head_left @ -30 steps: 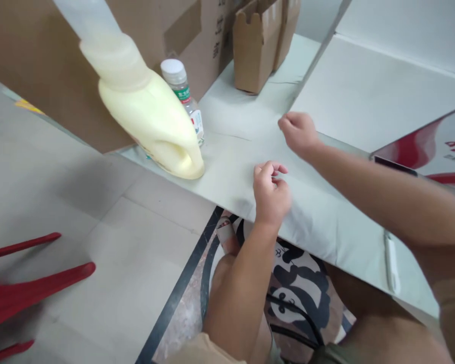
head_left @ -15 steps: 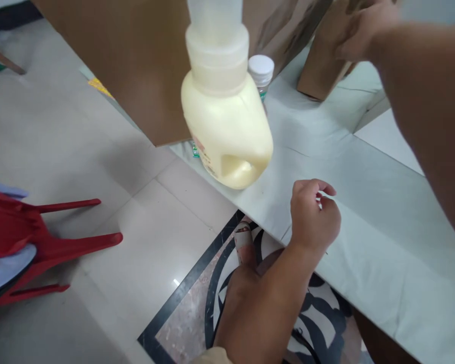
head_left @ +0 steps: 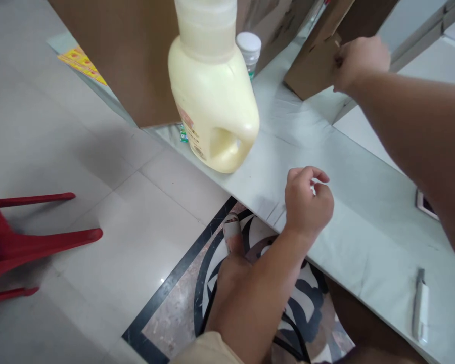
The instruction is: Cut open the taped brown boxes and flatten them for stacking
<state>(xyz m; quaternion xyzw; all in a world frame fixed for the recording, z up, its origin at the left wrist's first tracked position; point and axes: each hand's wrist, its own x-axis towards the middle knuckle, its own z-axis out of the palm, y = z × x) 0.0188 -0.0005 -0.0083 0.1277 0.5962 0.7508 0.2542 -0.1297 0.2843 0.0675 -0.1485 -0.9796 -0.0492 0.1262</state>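
Note:
My right hand [head_left: 362,63] reaches to the far end of the table, its fingers curled against the edge of a small cardboard box [head_left: 311,68]. The box stands tilted, and its upper part runs out of view. My left hand [head_left: 309,202] hovers or rests by the table's near edge, fingers loosely curled with a small gap at the thumb and nothing visible in it. Left of it stands a pale yellow jug-shaped bottle [head_left: 214,96] with a moulded handle, its top cut off by the frame. A small clear bottle with a white cap [head_left: 249,46] is partly hidden behind it.
A large cardboard box [head_left: 117,55] stands on the cloth-covered table [head_left: 349,212]. A white box cutter [head_left: 420,306] lies near the front edge; a phone-like object [head_left: 426,205] is half hidden by my right forearm. A red plastic stool [head_left: 41,240] is on the floor.
The view has shifted right, bringing the cutter and the phone-like object into sight. My right hand has turned the small cardboard box, showing more of its sides. My left hand keeps its curl.

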